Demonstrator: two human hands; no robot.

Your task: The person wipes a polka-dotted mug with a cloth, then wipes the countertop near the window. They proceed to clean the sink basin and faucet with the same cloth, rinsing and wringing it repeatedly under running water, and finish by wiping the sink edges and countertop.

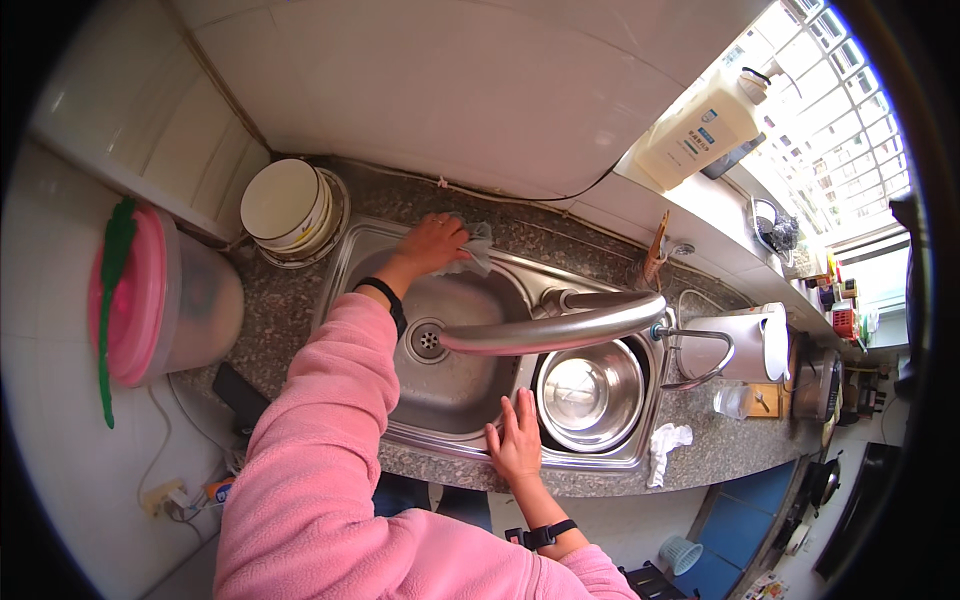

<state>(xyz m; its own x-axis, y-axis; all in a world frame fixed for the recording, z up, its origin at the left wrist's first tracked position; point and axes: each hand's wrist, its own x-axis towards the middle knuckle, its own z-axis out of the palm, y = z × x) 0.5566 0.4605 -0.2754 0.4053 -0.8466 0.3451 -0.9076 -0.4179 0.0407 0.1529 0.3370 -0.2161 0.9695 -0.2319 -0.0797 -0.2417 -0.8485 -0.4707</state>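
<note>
My left hand (432,245) reaches to the far rim of the steel sink (455,405), its fingers pressed onto a thin greyish cloth (478,248) that lies bunched over the back edge. At the front, my right hand (517,440) rests with fingers apart on the divider between the two basins and holds nothing. A curved steel faucet (560,330) reaches over the left basin, close to its drain (428,342). In the right basin sits a round steel pot (590,396).
Stacked white bowls (285,205) stand at the back left. Beside them is a clear bucket with a pink lid (135,290). A large pump bottle (705,130) is on the window sill. A crumpled white cloth (668,450) and a clear cup (733,402) lie right of the sink.
</note>
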